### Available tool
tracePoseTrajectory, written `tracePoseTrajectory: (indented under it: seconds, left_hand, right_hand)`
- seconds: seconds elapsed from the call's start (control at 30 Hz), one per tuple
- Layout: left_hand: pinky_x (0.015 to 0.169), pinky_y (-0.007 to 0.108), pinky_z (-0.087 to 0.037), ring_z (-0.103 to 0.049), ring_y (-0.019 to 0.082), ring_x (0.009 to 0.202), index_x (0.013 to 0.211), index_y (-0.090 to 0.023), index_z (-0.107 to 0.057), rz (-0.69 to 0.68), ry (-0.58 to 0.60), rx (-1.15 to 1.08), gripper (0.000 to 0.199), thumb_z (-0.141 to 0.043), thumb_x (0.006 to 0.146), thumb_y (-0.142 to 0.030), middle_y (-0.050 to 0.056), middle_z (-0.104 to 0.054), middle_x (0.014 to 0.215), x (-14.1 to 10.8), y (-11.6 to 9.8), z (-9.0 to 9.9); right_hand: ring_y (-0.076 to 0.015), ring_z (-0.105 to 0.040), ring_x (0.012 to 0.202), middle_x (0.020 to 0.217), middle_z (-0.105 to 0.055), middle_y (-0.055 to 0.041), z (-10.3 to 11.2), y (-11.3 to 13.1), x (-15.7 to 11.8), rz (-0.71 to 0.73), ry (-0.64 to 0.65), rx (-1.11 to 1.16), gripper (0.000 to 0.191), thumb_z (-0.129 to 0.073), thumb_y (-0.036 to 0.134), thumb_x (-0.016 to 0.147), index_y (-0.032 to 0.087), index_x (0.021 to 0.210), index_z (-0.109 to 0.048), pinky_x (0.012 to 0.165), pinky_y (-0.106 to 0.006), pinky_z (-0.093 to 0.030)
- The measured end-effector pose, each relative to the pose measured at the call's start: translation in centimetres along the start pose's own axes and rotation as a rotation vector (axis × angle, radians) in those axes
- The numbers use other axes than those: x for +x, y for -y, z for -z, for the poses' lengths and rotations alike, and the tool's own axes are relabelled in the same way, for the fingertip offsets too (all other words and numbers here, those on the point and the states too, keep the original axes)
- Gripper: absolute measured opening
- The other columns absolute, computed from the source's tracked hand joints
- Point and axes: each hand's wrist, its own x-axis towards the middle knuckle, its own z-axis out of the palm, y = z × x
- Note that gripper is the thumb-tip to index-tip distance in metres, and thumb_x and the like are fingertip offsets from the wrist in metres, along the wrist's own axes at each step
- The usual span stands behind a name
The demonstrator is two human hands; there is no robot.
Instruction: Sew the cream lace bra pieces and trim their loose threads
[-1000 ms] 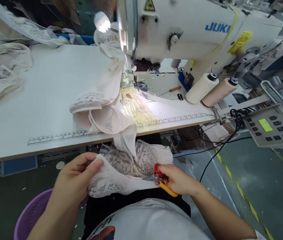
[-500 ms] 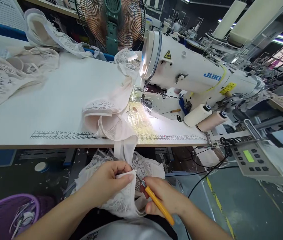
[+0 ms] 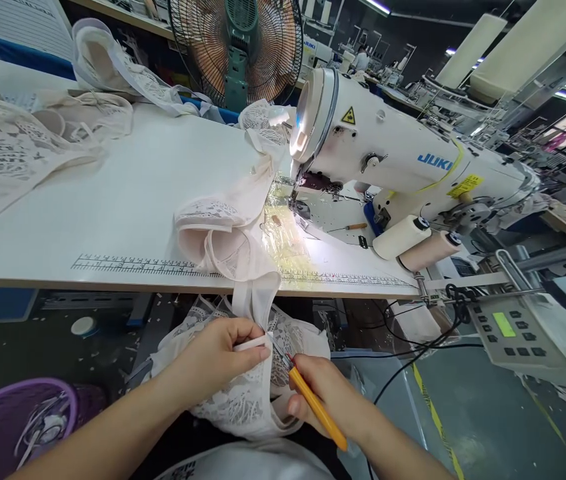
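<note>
Below the table edge, my left hand (image 3: 230,360) pinches the edge band of a white lace bra (image 3: 243,403) between thumb and fingers. My right hand (image 3: 325,393) is closed around the orange handle of a seam ripper (image 3: 317,410). Its thin metal shaft points up and left, and the tip meets the band right beside my left fingertips. The exact shape of the tip is too small to make out. From the pinched spot a strip of fabric runs up over the table edge to a moulded cup (image 3: 213,230) lying on the tabletop.
A white sewing machine (image 3: 387,133) stands at the right of the table (image 3: 127,200), with thread cones (image 3: 403,237) beside it. More lace bras (image 3: 17,147) lie at the left. Behind is a fan (image 3: 237,53). A purple basket (image 3: 63,393) stands lower left, a control panel (image 3: 513,327) right.
The view has shifted slightly, so the table and machine appear a little further right. Both hands keep their hold, and the seam ripper's tip stays at the band with only a slight shift.
</note>
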Motion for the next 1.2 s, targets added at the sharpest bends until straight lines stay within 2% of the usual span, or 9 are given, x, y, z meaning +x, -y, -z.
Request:
tracePoseTrajectory:
  seconds: [0.1, 0.47, 0.83, 1.2]
  left_hand:
    - [0.045, 0.021, -0.022, -0.027, 0.008, 0.046, 0.055, -0.017, -0.053, 0.007, 0.007, -0.017, 0.023, -0.057, 0.066, -0.037, -0.008, -0.035, 0.047, 0.0, 0.2, -0.1]
    - [0.046, 0.022, -0.018, -0.025, 0.007, 0.046, 0.051, -0.018, -0.048, 0.096, 0.077, -0.157, 0.023, -0.060, 0.060, -0.036, -0.009, -0.033, 0.046, 0.3, -0.3, -0.1]
    - [0.048, 0.022, -0.020, -0.028, 0.007, 0.047, 0.050, -0.017, -0.048, 0.108, 0.105, -0.187, 0.027, -0.064, 0.056, -0.038, -0.008, -0.036, 0.047, 0.9, -0.1, 0.2]
    - [0.049, 0.024, -0.020, -0.029, 0.008, 0.047, 0.051, -0.017, -0.048, 0.106, 0.113, -0.170, 0.025, -0.063, 0.057, -0.037, -0.008, -0.036, 0.047, 0.9, -0.1, 0.3]
  right_hand:
    - [-0.0096, -0.033, 0.050, 0.058, -0.040, 0.0020, 0.2, 0.1, 0.0, -0.028, 0.041, 0.010, 0.059, -0.033, 0.079, 0.070, 0.020, 0.063, -0.032, 0.047, -0.024, -0.028]
    - [-0.0120, -0.036, 0.053, 0.062, -0.044, -0.0001, 0.9, 0.5, 0.0, -0.087, 0.150, -0.147, 0.067, -0.025, 0.087, 0.062, 0.021, 0.067, -0.031, 0.050, -0.026, -0.027]
    - [-0.0080, -0.026, 0.051, 0.057, -0.036, 0.0054, 0.5, 0.2, -0.3, -0.133, 0.089, -0.072, 0.057, -0.046, 0.075, 0.066, 0.021, 0.065, -0.029, 0.048, -0.022, -0.022]
    - [-0.0092, -0.025, 0.050, 0.056, -0.033, 0.0043, -0.2, -0.1, 0.1, -0.114, 0.043, -0.028, 0.041, -0.042, 0.057, 0.076, 0.021, 0.062, -0.028, 0.048, -0.024, -0.022]
